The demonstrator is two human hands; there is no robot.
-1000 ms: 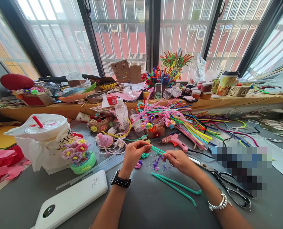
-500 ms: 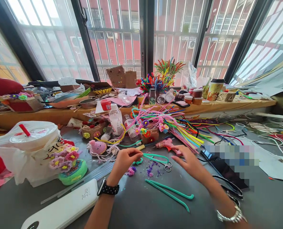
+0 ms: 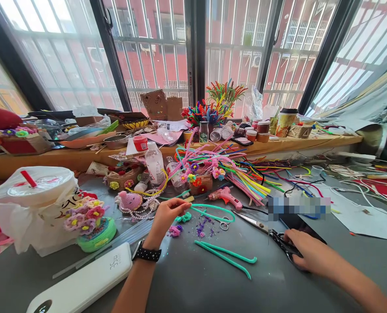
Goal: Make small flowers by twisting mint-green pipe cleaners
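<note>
My left hand (image 3: 168,214) pinches one end of a teal pipe cleaner (image 3: 215,209) that loops to the right above the grey table (image 3: 193,282). My right hand (image 3: 306,251) rests further right, its fingers curled round the black handles of a large pair of scissors (image 3: 265,228) whose blades point left. A second teal pipe cleaner (image 3: 228,256), folded in two, lies between my hands. Small silver scissors (image 3: 224,224) and purple scraps (image 3: 201,226) lie under the held loop.
A heap of coloured pipe cleaners (image 3: 242,176) and a pink glue gun (image 3: 226,197) lie behind. At left stand a bagged drink cup (image 3: 37,191), a flower ornament (image 3: 91,224) and a white power bank (image 3: 82,282). A cluttered wooden sill (image 3: 311,141) runs beneath the windows.
My right hand let go of the teal pipe cleaner, swung right and closed on the large scissors' handles. My left hand keeps its pinch. The view has turned slightly right.
</note>
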